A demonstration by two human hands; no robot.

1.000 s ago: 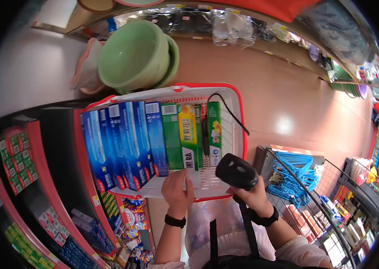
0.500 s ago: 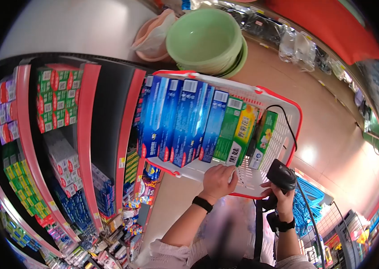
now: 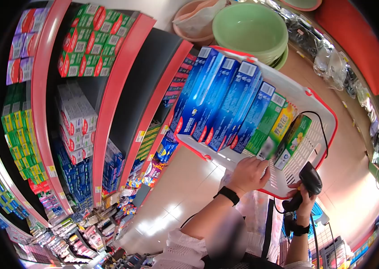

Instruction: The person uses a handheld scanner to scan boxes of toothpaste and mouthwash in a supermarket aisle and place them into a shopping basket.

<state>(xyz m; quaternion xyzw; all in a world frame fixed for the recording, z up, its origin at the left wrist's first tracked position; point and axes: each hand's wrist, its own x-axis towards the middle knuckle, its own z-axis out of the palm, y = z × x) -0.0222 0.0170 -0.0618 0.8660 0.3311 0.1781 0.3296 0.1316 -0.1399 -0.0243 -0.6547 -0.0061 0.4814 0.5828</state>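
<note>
Fingers, right hand: closed round black scanner. Fingers, left hand: loosely curled near green boxes; grip or contact cannot be told. Basket: white slotted plastic, red-rimmed; blue boxes and green, long, glossy, ranged in a row inside. Floor: shiny tile. Shelves: red-edged, stocked. Basins: green, round, stacked.
</note>
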